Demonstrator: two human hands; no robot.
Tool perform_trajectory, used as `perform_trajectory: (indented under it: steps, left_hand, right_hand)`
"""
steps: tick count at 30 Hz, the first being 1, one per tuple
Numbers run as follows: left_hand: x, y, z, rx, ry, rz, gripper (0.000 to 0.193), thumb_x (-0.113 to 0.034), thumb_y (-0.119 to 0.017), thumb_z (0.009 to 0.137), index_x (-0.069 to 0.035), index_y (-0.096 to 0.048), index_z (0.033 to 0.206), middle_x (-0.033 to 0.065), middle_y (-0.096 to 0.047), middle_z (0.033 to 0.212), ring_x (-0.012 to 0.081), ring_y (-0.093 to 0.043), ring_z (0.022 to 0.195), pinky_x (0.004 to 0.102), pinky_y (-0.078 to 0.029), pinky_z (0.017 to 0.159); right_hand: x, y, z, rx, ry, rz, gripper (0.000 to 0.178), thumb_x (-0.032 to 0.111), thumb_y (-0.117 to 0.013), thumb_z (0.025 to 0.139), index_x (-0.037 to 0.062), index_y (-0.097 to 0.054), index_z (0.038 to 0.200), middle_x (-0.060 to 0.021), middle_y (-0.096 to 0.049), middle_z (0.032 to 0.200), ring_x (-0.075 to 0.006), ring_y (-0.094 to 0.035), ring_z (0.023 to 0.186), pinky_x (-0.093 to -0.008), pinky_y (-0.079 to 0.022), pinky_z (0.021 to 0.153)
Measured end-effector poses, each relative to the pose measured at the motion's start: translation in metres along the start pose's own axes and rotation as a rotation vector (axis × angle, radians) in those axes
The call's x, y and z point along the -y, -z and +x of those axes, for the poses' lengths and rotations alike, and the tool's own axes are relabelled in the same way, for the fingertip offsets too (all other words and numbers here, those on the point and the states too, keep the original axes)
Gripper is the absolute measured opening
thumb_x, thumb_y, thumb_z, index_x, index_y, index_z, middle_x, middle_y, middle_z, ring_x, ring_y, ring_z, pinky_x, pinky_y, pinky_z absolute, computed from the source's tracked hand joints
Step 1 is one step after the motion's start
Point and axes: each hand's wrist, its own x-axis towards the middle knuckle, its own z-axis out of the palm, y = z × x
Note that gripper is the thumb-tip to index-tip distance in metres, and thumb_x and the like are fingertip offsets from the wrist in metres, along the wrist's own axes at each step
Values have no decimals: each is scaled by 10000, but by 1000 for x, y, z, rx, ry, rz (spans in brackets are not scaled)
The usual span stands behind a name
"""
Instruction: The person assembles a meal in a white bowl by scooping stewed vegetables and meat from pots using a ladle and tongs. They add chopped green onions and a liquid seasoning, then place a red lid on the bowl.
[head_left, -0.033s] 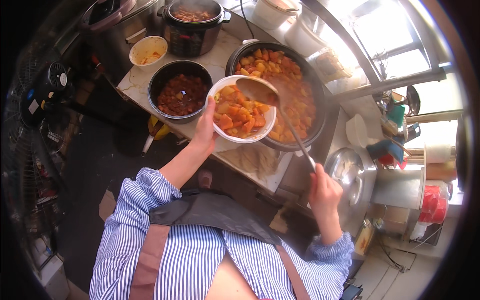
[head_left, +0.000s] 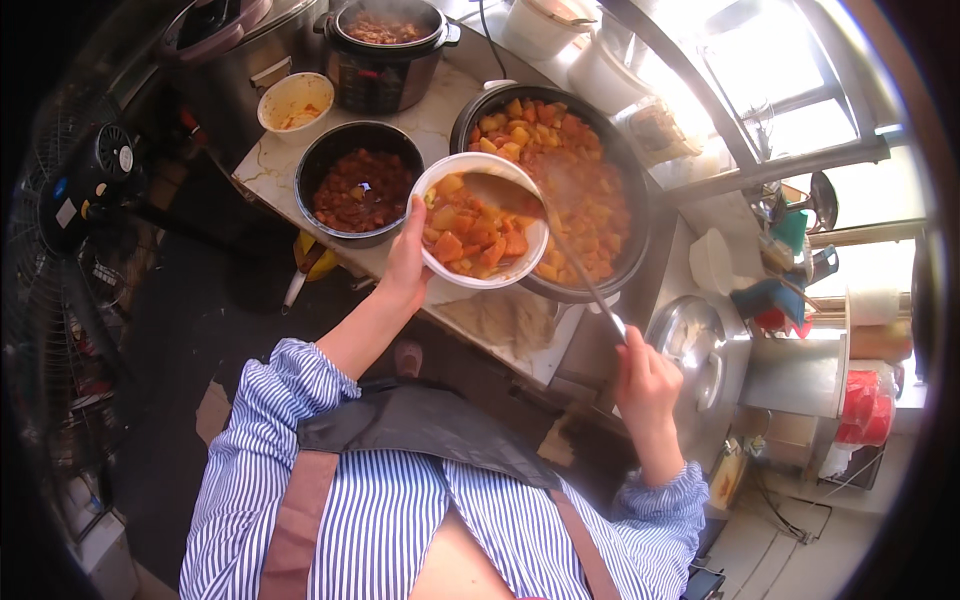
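My left hand [head_left: 406, 262] grips the left side of a white bowl [head_left: 492, 281]. Orange and yellow stew chunks [head_left: 472, 238] fill it, and the bowl hangs over the front left edge of a big round pan [head_left: 640, 235]. Closed around the pale end of a long handle, my right hand [head_left: 648, 385] holds a ladle [head_left: 582, 265]. The ladle's head lies tilted inside the bowl at its far right, close over the food. More of the same chunky stew [head_left: 590, 150] steams in the pan.
Left of the bowl stands a black pot [head_left: 412, 190] of dark stew. Behind it are a small food-stained bowl [head_left: 270, 112] and a steaming cooker [head_left: 380, 85]. A beige cloth [head_left: 500, 320] lies at the counter's front edge. To the right sits a metal lid [head_left: 685, 330]; at far left, a fan [head_left: 85, 190].
The ladle's head has tipped and sunk lower into the bowl. My right hand has shifted slightly, and the bowl has moved a little to the left.
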Motion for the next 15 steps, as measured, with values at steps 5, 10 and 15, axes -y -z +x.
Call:
perform_trajectory:
  steps: [5, 10, 15]
  left_hand:
    - [-6, 25, -13, 48, -66, -68, 619, -493, -406, 919, -34, -343, 1329, 89, -434, 1318, 183, -453, 1187, 322, -388, 973]
    - [-24, 68, -38, 20, -152, -90, 604, -462, -398, 932, -20, -327, 1338, 100, -422, 1331, 191, -425, 1213, 325, -363, 994]
    - [-40, 129, -96, -166, -211, -37, 570, -434, -380, 945, -28, -324, 1341, 109, -424, 1328, 199, -427, 1219, 338, -366, 997]
  right_hand:
    - [6, -3, 10, 233, -615, 758, 179, 97, -539, 889, 4, -615, 1022, 3, -442, 524, -71, -440, 459, -222, -355, 441]
    - [13, -19, 65, 546, -834, 1337, 287, 237, -450, 943, -5, -603, 971, 53, -386, 500, -27, -315, 415, -185, -224, 385]
    - [67, -123, 141, 189, -10, 367, 165, 149, -516, 865, 23, -598, 932, -86, -586, 579, -181, -589, 511, -282, -435, 456]
